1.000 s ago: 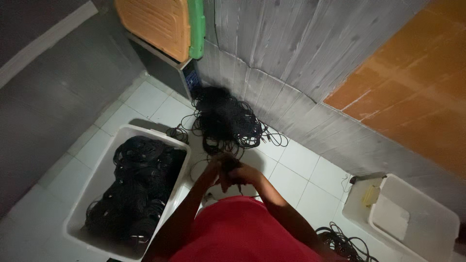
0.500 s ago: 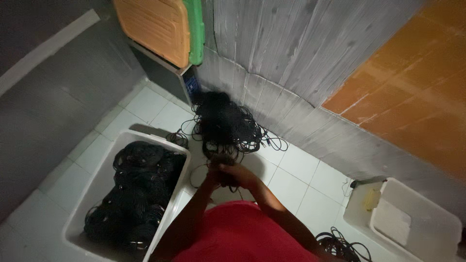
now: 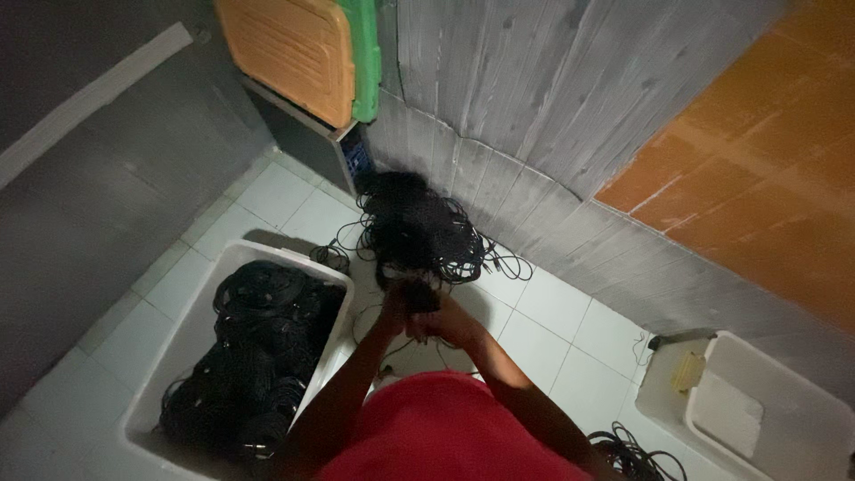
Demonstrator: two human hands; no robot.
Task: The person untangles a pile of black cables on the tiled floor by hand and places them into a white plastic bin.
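My left hand [image 3: 394, 309] and my right hand [image 3: 445, 322] are held close together above the white tiled floor [image 3: 570, 330]. Both grip a bundle of black cable [image 3: 419, 292] between them. That bundle runs up into a tangled heap of black cables [image 3: 419, 227] lying against the grey wall. My arms reach forward from my red shirt [image 3: 436, 436]. The fingers are dim and partly hidden by the cable.
A white tub [image 3: 178, 356] full of coiled black cables [image 3: 254, 347] stands at my left. A second white tub [image 3: 766, 419] with a lid sits at the right. More loose cable [image 3: 637, 454] lies bottom right. An orange and green panel [image 3: 303, 53] leans on a dark box at the back.
The view has shifted a little. My hands stay together on the cable bundle, now slightly closer to the tangled heap.
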